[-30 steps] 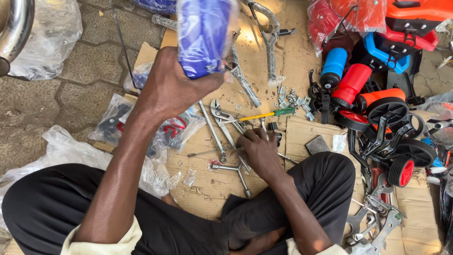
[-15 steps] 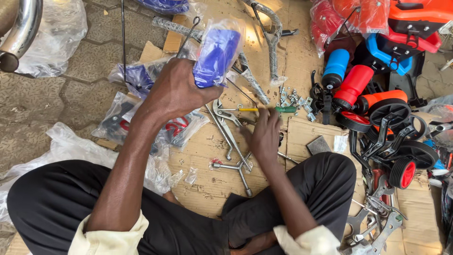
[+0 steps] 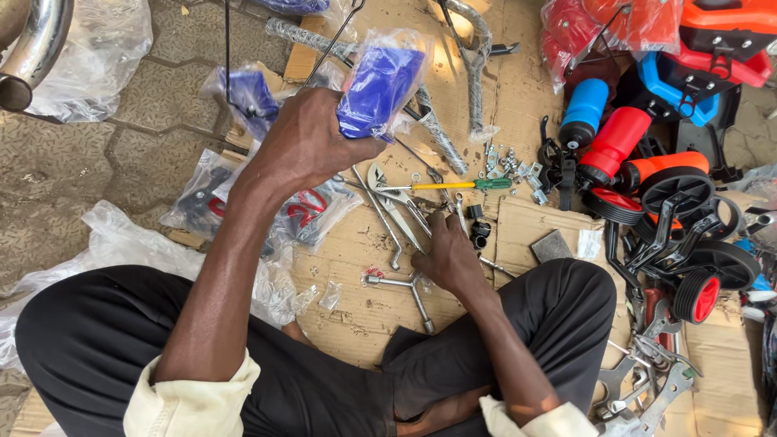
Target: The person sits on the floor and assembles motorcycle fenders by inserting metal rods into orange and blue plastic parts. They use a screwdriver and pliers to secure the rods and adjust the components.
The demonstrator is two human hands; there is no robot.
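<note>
left hand (image 3: 312, 142) grasping blue bagged part (image 3: 379, 89); right hand (image 3: 447, 257) on spanners (image 3: 388, 202), fingertips hidden, grip unclear

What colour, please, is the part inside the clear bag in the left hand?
Blue: the part in the left hand shows best in the head view.

Glossy blue plastic part (image 3: 379, 91) in crinkled clear film, bare-metal wrenches (image 3: 394, 202), matt brown cardboard (image 3: 356, 311).

Tools (image 3: 396, 206) crowding cardboard (image 3: 356, 311) ahead
</note>
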